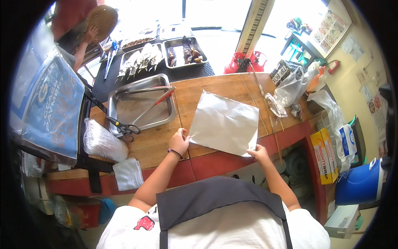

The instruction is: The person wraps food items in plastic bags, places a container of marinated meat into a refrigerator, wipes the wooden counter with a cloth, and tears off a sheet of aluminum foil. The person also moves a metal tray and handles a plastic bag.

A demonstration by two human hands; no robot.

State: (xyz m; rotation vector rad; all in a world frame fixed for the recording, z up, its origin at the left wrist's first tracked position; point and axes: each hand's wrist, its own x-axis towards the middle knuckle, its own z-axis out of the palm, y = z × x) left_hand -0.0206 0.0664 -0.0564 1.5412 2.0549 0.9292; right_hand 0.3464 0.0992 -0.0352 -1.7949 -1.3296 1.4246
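Observation:
A sheet of aluminium foil (224, 123) lies over the wooden counter (214, 84) in front of me, its near edge at the counter's red front. My left hand (179, 140) pinches the foil's near left corner. At the near right corner, my right hand (259, 154) grips the foil between thumb and fingers. To the left of the sheet is a shallow stainless steel tray (124, 109) with a pair of long metal tongs (150, 109) with red on one arm resting across it. Black-handled scissors (124, 127) lie over the tray's near left edge.
A plastic-wrapped roll (104, 140) and a folded white cloth (128, 174) are at the left. Behind stand trays of grilled food (188, 53) and foil-like wrapped skewers (144, 59). Plastic bags (290, 87) and a yellow wrap box (323, 155) are right. Another person's hand (90, 34) holds a woven fan (102, 21).

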